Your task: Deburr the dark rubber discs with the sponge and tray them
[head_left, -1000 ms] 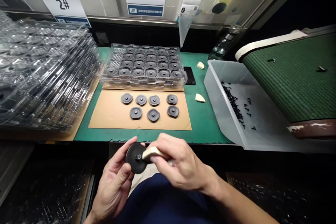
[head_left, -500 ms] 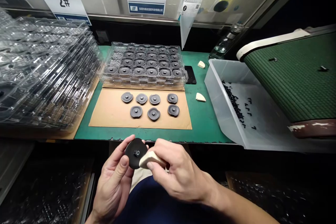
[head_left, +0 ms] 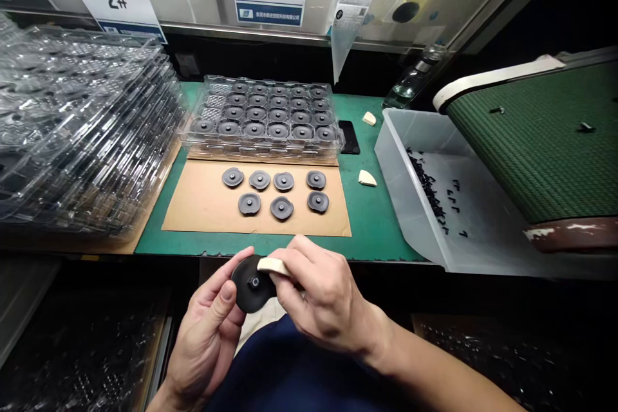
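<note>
Wedges [head_left: 273, 266]: three, one in right hand [head_left: 324, 293]

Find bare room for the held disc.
The held disc could go on bare cardboard left of the loose discs, or the green mat between cardboard and translucent bin, nearer than the cream wedges. The blister tray is crowded.

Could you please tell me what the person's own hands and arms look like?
The left hand and right hand are bare, with no gloves or rings showing. The right forearm shows no sleeve, watch or marking; the left is mostly out of frame. Dark blue clothing shows between them.
</note>
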A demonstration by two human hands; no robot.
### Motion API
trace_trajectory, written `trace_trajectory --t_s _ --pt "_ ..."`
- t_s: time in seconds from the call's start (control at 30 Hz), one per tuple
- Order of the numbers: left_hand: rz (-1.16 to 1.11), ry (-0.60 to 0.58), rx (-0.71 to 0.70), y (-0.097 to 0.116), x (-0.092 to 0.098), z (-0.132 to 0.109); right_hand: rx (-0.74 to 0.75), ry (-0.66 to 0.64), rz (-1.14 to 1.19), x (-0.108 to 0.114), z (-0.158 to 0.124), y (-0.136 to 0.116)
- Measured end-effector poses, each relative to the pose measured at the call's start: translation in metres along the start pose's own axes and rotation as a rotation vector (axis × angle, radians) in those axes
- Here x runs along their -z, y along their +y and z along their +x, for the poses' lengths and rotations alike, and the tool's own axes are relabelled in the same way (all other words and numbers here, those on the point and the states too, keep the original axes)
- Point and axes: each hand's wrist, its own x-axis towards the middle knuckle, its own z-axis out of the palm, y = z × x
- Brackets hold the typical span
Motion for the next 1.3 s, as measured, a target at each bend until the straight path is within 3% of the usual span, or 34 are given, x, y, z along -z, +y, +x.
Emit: trace_trajectory --t_s 0.1,0.27,0.43,0.5,0.57,0.67,0.77,0.87,1.0,1.13,1.2,1.3 --pt "0.007 0.02 0.025 0.001 0.001 0.001 -0.089 -0.023 0.034 -0.001 -0.001 -0.002" --pt "0.095 -0.049 0.112 0.003 0.002 0.0 0.075 0.013 -0.076 -0.004 0.0 -0.002" --pt "0.084 0.04 0.015 0.008 0.005 0.003 -0.099 0.004 0.047 -0.01 -0.006 -0.004" --pt "0.144 -0.001 0.075 0.008 0.008 0.004 -0.047 -0.013 -0.003 -0.009 -0.006 -0.003" --pt "0.178 -0.074 0.129 0.007 0.009 0.004 0.102 -0.023 -0.065 -0.007 -0.004 -0.002" --pt "0.129 -0.091 0.105 0.005 0.007 0.002 0.216 0.04 -0.084 -0.008 0.0 -0.004" --pt "0.066 0.021 -0.046 0.005 0.004 0.001 -0.023 0.106 0.068 -0.016 0.0 -0.01" --pt "0.075 0.054 -0.08 0.008 0.009 0.001 -0.142 0.042 0.142 -0.023 -0.004 -0.013" --pt "0.201 -0.053 0.076 0.012 0.018 0.002 0.031 0.036 -0.016 -0.019 -0.002 -0.006" --pt "0.101 -0.17 0.162 0.013 0.015 0.003 0.272 0.014 -0.08 -0.012 0.006 -0.001" --pt "0.036 -0.121 0.069 0.012 0.01 0.003 0.188 0.079 -0.052 -0.014 0.009 -0.003" --pt "0.028 0.007 -0.177 0.01 0.004 0.004 -0.158 0.104 0.181 -0.024 0.009 -0.011"
